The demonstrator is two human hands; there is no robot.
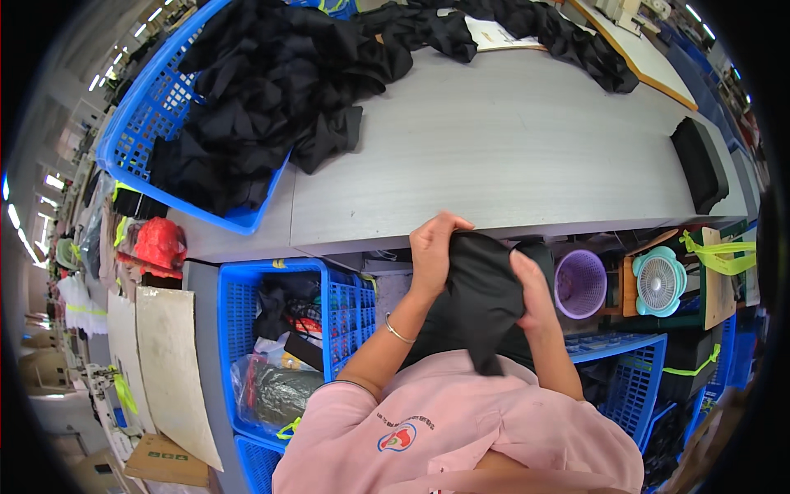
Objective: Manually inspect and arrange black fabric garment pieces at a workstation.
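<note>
Fingers [452, 221], left hand [430, 253] and right hand [535, 290]: closed on black cloth [481, 284], held beside near edge of tabletop [510, 148].

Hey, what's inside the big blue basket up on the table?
A heap of black cloth fills the blue basket and spills onto the grey table. The basket's bottom is covered, so anything beneath can't be seen.

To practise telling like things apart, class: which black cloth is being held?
The piece between the left hand and right hand; the heap in the blue basket and the row along the table's far side lie untouched.
</note>
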